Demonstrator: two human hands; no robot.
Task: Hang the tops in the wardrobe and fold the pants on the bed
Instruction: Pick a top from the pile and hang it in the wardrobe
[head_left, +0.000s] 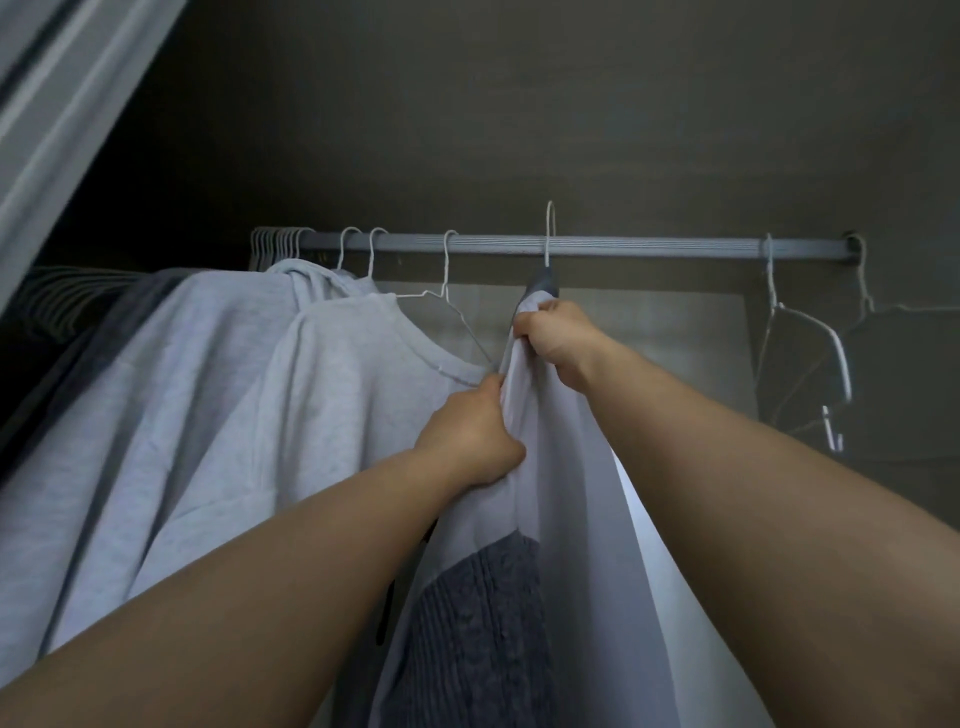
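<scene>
A white top (566, 493) with a dark grey knit panel (478, 623) hangs from a hanger (548, 244) whose hook rises just above the grey wardrobe rail (649, 244). My right hand (558, 338) grips the top's fabric at the shoulder, just under the hanger's neck. My left hand (470, 441) grips the same top lower down, at its left edge. Both arms reach up into the wardrobe.
Two light grey sweatshirts (208, 415) hang to the left on white wire hangers. Several empty hangers (275, 244) bunch at the rail's left end. Empty hangers (800, 364) and a dark garment (909, 389) hang at the right. A white door edge (57, 104) stands at the upper left.
</scene>
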